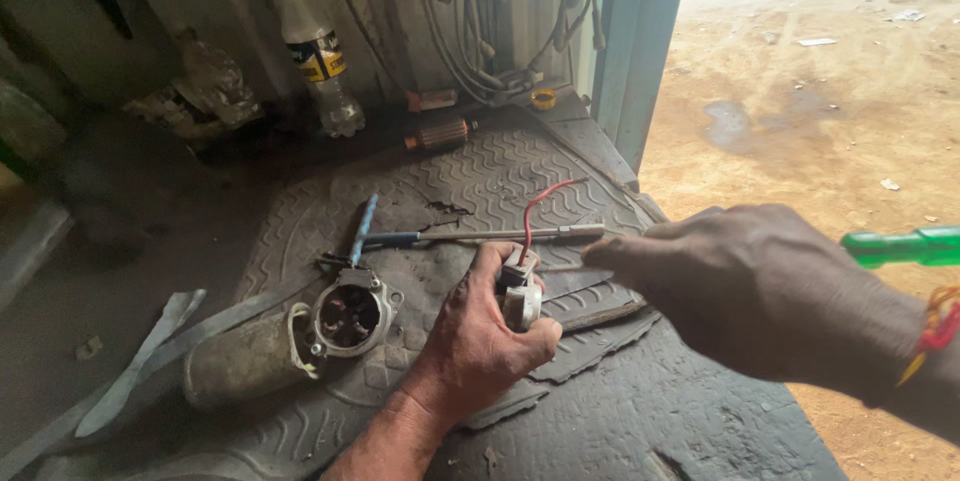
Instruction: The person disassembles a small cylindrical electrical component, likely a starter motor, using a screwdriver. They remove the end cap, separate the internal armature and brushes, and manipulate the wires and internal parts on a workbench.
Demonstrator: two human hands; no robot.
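Note:
My left hand (480, 336) is closed around a small metal electrical part (521, 293) with a thin red wire (540, 203) curling up from it. My right hand (750, 291) comes in from the right and grips a screwdriver with a green handle (900, 246). Its thin shaft (560, 268) points left at the top of the part. Both hands hover over a dark rubber tread mat (500, 171). Just left of my left hand, a grey motor housing (300, 336) lies on the mat with its round open end facing up.
A long metal tool with a blue grip (470, 237) lies across the mat behind my hands. Farther back are a copper-wound armature (440, 133), a plastic bottle (315, 51), a yellow ring (543, 99) and hanging cables (480, 11). Sandy ground (820, 91) lies to the right.

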